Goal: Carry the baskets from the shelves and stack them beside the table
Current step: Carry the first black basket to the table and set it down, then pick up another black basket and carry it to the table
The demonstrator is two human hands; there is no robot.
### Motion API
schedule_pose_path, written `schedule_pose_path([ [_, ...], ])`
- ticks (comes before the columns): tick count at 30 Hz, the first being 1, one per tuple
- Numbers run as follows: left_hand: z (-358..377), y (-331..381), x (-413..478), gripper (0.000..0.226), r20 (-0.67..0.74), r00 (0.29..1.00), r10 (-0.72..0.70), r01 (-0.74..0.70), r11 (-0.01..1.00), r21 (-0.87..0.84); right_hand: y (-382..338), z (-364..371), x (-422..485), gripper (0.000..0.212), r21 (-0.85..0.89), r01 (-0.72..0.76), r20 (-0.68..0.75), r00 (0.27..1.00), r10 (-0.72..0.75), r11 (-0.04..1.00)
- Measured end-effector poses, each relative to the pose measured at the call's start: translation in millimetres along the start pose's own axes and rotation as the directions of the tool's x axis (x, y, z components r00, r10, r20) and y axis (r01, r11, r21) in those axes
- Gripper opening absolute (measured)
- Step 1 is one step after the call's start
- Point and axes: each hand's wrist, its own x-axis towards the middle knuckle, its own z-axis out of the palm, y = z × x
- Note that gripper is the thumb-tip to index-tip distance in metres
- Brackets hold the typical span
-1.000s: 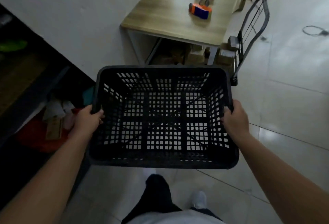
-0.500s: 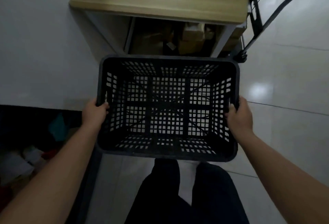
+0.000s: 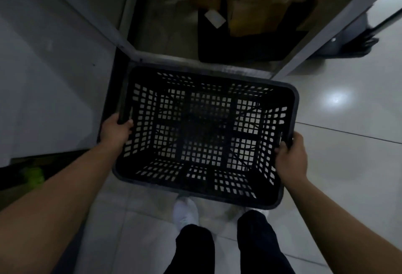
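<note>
One black lattice basket is in the air, carried low in front of the person, empty, its open top facing the camera and pale floor showing through the holes. The left hand is clamped on the left short rim, fingers curled over the edge; the right hand is clamped on the right short rim the same way. The basket hangs slightly skewed, right end nearer the person. Just beyond its far edge is the metal frame of the desk, and under it sit cardboard boxes, blurry, count unclear, at least two. The desk top itself is out of view. Progress, as a judgement: this basket looks to be at the drop spot at the near end of the desk and not yet set down; it seems to be above the floor with no other basket visible under or beside it, so this may be the first of the stack, or the stack is out of frame, cannot tell. Left to do: lower this one, then fetch the rest. Shelves are not clearly shown; only a dark strip at the far left. Count: one basket, two hands, two legs, one white shoe clearly visible, the other mostly hidden.
</note>
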Motion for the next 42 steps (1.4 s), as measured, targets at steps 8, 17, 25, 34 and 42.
schedule_pose_path([
  [8, 54.6, -54.7, 70.6, 0.018, -0.01, 0.999, -0.041, 0.041, 0.999, 0.002, 29.8, 75.7, 65.8, 0.034, -0.033, 0.025, 0.063, 0.998, -0.023, 0.999],
  [17, 39.5, -37.3, 36.7, 0.069, 0.131, 0.99, 0.047, -0.063, 0.991, 0.115, -16.9, 45.9, 53.4, 0.063, -0.184, 0.102, 0.097, 0.992, -0.085, 0.978],
  [25, -54.4, 63.2, -84.5, 0.081, 0.061, 0.953, 0.297, -0.298, 0.955, 0.005, -158.4, -52.4, -35.6, 0.07, -0.115, 0.567, 0.285, 0.805, -0.52, 0.816],
  [34, -217.5, 91.8, -279.7, 0.061, -0.37, 0.9, 0.232, -0.334, 0.911, -0.241, -321.2, -149.8, -179.9, 0.067, 0.022, 0.874, 0.542, 0.398, -0.74, 0.485],
  [42, -325.2, -11.5, -499.4, 0.047, -0.577, 0.817, -0.022, -0.205, 0.923, -0.325, -371.4, -178.8, -329.8, 0.057, 0.202, 0.961, 0.648, 0.012, -0.762, 0.187],
])
